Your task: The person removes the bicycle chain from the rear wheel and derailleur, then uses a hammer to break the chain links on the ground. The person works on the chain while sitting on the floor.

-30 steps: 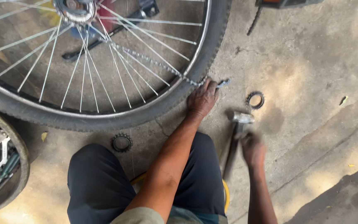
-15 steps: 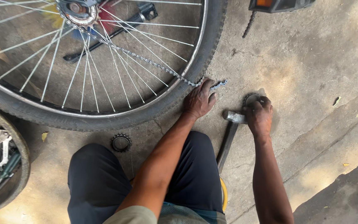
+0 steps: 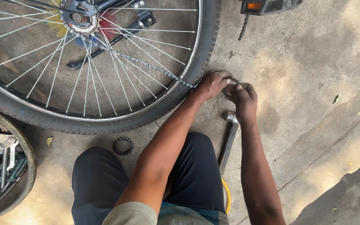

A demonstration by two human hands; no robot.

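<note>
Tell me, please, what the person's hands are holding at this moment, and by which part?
Both hands, left hand and right hand, pinch the loose end of the bicycle chain beside the tyre; the fingers hide the exact grip.

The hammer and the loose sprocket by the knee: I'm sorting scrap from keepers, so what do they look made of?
Hammer: head looks like dull grey steel, the handle dark and matte, possibly metal or rubber-coated; hard to tell. Sprocket: dark, greasy-looking steel, judging by its toothed ring and dull sheen.
</note>
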